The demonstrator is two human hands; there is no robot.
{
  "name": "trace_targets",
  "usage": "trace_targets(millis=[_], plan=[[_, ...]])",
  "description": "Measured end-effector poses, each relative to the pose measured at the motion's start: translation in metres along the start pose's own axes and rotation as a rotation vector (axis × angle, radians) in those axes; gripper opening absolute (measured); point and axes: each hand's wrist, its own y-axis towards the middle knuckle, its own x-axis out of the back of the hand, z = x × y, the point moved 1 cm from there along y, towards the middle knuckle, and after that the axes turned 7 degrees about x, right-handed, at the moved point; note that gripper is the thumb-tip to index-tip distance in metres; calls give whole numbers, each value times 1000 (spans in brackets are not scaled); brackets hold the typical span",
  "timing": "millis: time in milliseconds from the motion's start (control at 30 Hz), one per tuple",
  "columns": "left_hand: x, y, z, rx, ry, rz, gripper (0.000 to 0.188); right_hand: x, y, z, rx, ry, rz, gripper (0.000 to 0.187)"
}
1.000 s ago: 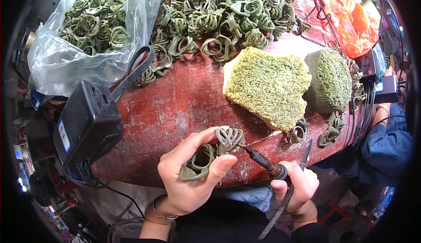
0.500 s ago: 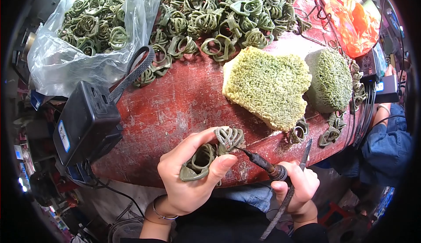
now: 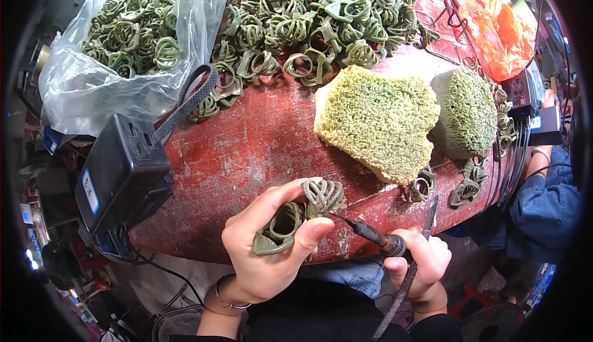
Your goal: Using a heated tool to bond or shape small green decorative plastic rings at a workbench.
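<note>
Between the thumb and fingers of my left hand (image 3: 262, 262) are olive-green wax rings: a ribbed, looped one (image 3: 323, 195) stands up at the fingertips, and a wider plain band (image 3: 278, 231) lies against the palm. My right hand (image 3: 423, 265) is closed around a soldering iron (image 3: 374, 236) with a dark, stained shaft. The iron's thin tip points left, close below the ribbed ring; whether it touches cannot be made out. A long flat file (image 3: 398, 305) is also gripped in my right hand, slanting across the fingers, its narrow end pointing up and away.
A large pile of green rings (image 3: 321, 18) covers the far side of the red worn table (image 3: 228, 157). More fill a clear plastic bag (image 3: 68, 95). A black box (image 3: 126, 172) stands left. Two sponge-like pads (image 3: 377, 123) lie right, near an orange bag (image 3: 497, 33). Another person's sleeve (image 3: 543, 200) shows at right.
The iron's tip has shifted slightly down from the ribbed ring, and the file has tilted a little. My left hand and the rings stay where they were.
</note>
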Motion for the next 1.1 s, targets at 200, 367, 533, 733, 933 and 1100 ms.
trace_targets(millis=[200, 367, 533, 733, 933, 1100], plan=[[0, 0, 1, 11, -27, 1, 37, -1, -2, -1, -16, 22, -21, 35], [-1, 0, -1, 3, -23, -3, 36, -1, 0, 0, -9, 15, -31, 35], [-1, 0, 0, 1, -25, -9, 36, -3, -1, -1, -1, 16, -26, 35], [-1, 0, 0, 3, -35, -4, 36, -3, 0, 0, -13, -2, -36, 36], [0, 0, 0, -12, -10, 1, 37, -4, 0, 1, -21, -8, -36, 36], [0, 0, 1, -18, -25, -1, 37, -3, -1, 1, -35, -7, -43, 36]])
